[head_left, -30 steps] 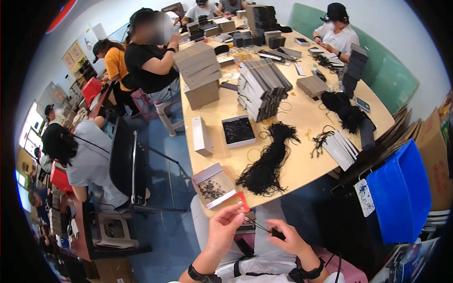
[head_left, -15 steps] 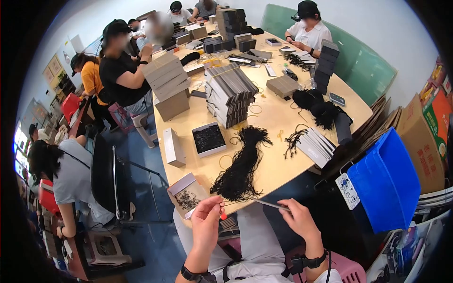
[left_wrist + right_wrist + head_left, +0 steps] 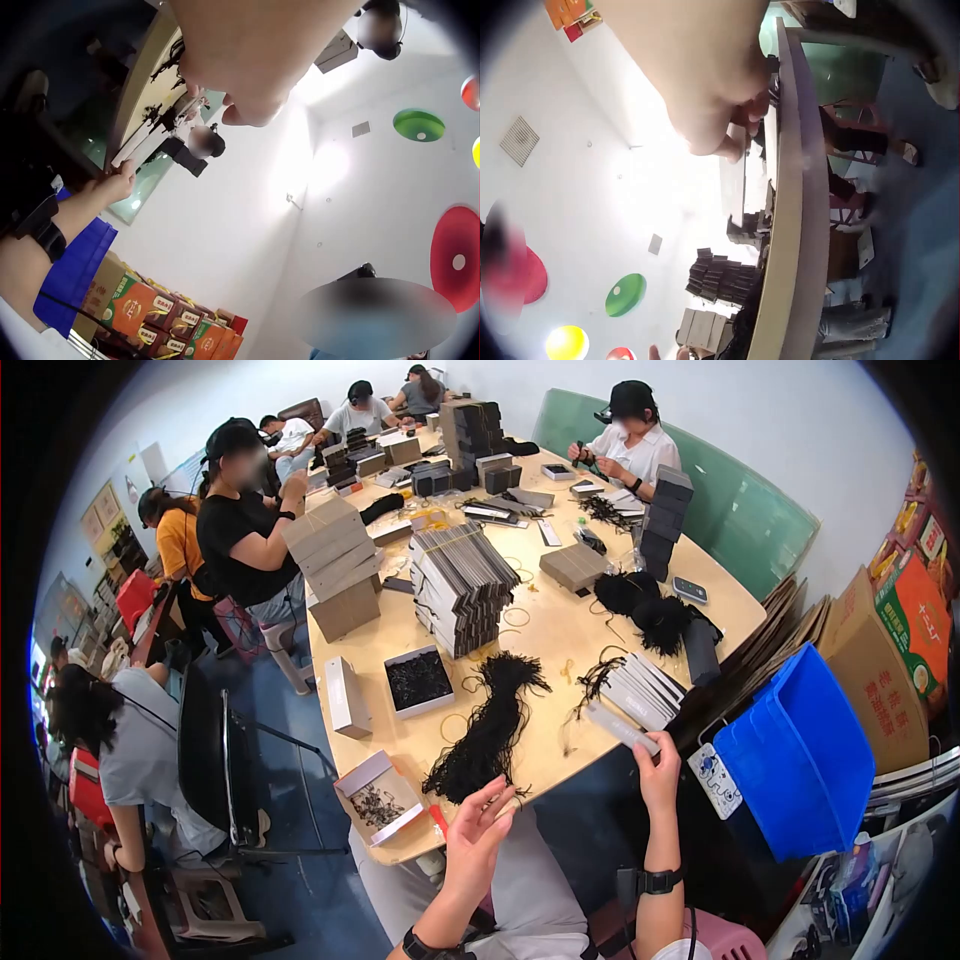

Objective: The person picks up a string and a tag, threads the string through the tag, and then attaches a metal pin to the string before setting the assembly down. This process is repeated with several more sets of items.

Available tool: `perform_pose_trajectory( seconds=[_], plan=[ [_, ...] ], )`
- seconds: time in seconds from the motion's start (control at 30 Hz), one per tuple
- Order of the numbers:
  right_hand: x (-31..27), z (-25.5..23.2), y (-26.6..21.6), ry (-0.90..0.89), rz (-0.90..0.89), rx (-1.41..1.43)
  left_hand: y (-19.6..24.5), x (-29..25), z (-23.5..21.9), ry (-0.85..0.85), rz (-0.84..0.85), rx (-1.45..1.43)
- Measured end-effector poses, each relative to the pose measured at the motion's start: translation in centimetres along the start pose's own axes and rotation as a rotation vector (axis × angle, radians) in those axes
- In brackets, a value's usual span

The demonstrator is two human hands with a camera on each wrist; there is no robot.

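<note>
My right hand (image 3: 658, 765) pinches one end of a flat grey strip (image 3: 622, 728), its thumb and fingers over the near end. The strip reaches over the table's right edge, beside a fanned pile of similar pale strips (image 3: 645, 695) with black cords at their far ends. In the right wrist view the strip (image 3: 733, 187) hangs from the fingertips. My left hand (image 3: 478, 838) is at the near table edge, its fingers loosely extended at the lower end of a long bundle of black cords (image 3: 490, 735). No object shows in its grasp.
Left of the cords lie an open box of small dark pieces (image 3: 350, 790) and a white box of black pieces (image 3: 389, 685). Banded stacks of grey strips (image 3: 460, 590) rise behind. A blue bin (image 3: 800, 760) stands on the right. Other people sit around the table.
My hands have drawn apart. The right hand has carried the strip to the right, over to the pale pile, while the left has let go of the cord and moved to the bundle's end.
</note>
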State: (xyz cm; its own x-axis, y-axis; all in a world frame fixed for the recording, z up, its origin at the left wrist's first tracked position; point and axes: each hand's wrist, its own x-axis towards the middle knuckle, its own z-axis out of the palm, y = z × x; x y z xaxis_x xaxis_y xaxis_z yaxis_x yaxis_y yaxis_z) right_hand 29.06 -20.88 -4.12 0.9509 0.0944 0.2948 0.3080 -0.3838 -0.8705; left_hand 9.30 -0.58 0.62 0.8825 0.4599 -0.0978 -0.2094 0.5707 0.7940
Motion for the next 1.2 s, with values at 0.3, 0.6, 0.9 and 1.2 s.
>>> perform_pose_trajectory(
  seconds=[0.3, 0.6, 0.9, 1.2],
  plan=[
    [2.5, 1.2, 2.4, 0.22, -0.145, -0.398, 2.3, -3.9, -4.6, 0.143, 0.055, 0.218],
    [2.3, 1.9, 2.5, 0.176, -0.223, -0.446, 5.4, -4.0, -9.2, 0.599, 0.514, 1.201],
    [2.7, 3.0, -0.8, 0.324, -0.262, -0.683, 7.8, 1.8, -11.7, 0.379, 0.487, 1.866],
    [-4.6, 7.4, -7.3, -0.463, -0.385, -0.029, 6.8, 3.1, -12.8, 0.296, 0.398, 1.933]
  ],
)
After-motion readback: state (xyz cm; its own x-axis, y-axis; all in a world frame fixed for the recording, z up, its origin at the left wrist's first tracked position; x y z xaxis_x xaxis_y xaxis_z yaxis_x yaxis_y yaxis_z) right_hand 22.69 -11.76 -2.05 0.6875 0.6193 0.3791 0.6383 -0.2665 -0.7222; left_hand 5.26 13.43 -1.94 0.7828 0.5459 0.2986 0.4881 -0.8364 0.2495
